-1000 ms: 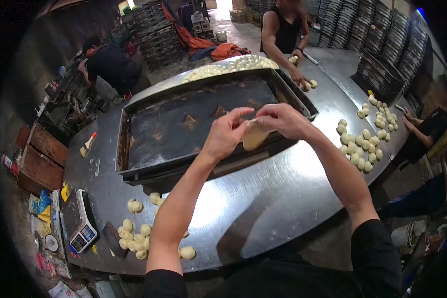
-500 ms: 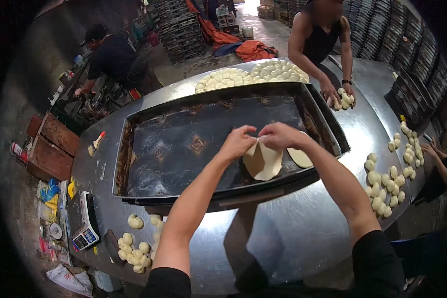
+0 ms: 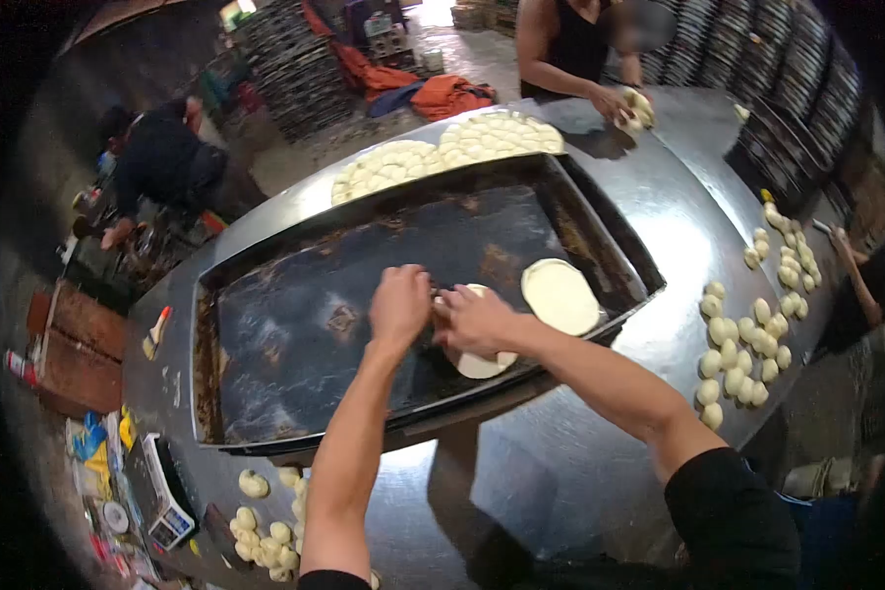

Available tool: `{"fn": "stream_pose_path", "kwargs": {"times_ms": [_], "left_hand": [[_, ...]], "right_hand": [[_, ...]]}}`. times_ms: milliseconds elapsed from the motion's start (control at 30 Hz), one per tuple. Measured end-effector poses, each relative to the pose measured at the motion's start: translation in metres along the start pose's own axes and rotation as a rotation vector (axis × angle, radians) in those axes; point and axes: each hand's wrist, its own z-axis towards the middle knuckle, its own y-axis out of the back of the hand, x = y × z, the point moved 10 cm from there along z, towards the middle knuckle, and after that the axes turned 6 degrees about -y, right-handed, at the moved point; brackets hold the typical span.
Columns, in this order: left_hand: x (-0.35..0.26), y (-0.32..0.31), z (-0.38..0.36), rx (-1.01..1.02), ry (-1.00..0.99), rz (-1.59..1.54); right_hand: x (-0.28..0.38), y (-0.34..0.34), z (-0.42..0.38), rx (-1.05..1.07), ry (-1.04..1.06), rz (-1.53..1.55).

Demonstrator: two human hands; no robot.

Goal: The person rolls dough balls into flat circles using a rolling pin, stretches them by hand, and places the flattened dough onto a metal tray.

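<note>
A flat, pale round of dough (image 3: 484, 368) lies on the dark metal baking tray (image 3: 295, 324), partly covered by my right hand (image 3: 474, 321). The fingers of that hand are apart and rest over the dough's left side. Just left of it, my left hand (image 3: 401, 305) is low over the tray with bent fingers; its fingertips are hidden. Beside these, towards the tray's right end, a second flat dough round (image 3: 560, 297) lies whole and uncovered.
Shaped dough pieces (image 3: 501, 138) sit behind the tray. Dough balls (image 3: 742, 359) lie at the right, others (image 3: 265, 541) at the lower left near a scale (image 3: 167, 501). A brush (image 3: 155, 332) is at the left. A co-worker's hands (image 3: 624, 108) hold dough at the far side.
The dough round that hung between both my hands now lies on the tray. My right hand has come down over it. The view has shifted to the right.
</note>
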Motion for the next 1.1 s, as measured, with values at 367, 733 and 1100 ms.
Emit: {"fn": "stream_pose_path", "kwargs": {"times_ms": [367,733,1100], "left_hand": [[-0.049,-0.021,-0.369,0.458,0.414,-0.896],[0.121,0.150,-0.547,-0.544,0.777,-0.401],[0.069,0.090,-0.601,-0.314,0.725,-0.727]], "right_hand": [[-0.100,0.048,-0.041,0.570,-0.699,-0.253],[0.324,-0.153,-0.071,0.360,-0.243,0.368],[0.265,-0.058,-0.183,0.073,-0.547,1.396]]}}
